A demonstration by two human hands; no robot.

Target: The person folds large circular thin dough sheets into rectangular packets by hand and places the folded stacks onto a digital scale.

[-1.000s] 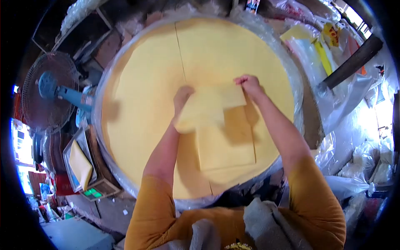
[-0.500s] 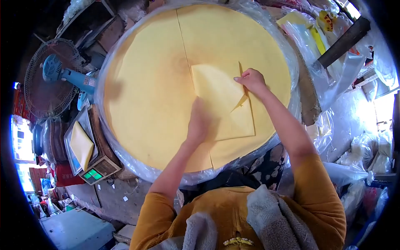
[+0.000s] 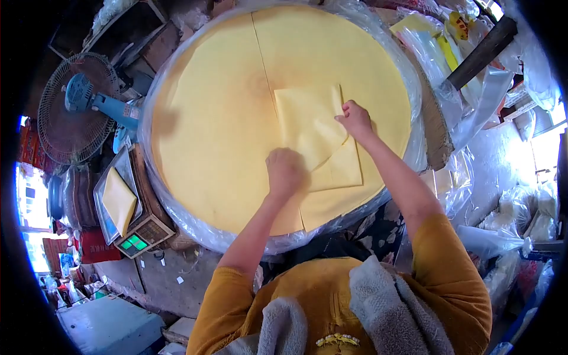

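A folded pale yellow sheet point(image 3: 310, 121) lies on the round yellow surface point(image 3: 207, 118), right of its dark seam line. Its lower part has a slanting fold over a squarish layer. My left hand point(image 3: 286, 171) is closed at the sheet's lower left edge; what its curled fingers hold, if anything, is hidden. At the upper right edge, my right hand point(image 3: 355, 118) pinches the sheet between thumb and fingers.
Clear plastic wraps the round surface's rim. A blue fan point(image 3: 80, 106) stands at the left. Below it, a scale point(image 3: 145, 235) with a green display carries a folded yellow piece point(image 3: 118, 201). Plastic bags point(image 3: 467, 71) and a dark post point(image 3: 482, 53) are at the right.
The lifted, blurred sheet has come down flat on the surface and is folded over. My left hand has moved down and right from the sheet's upper left. The view has shifted.
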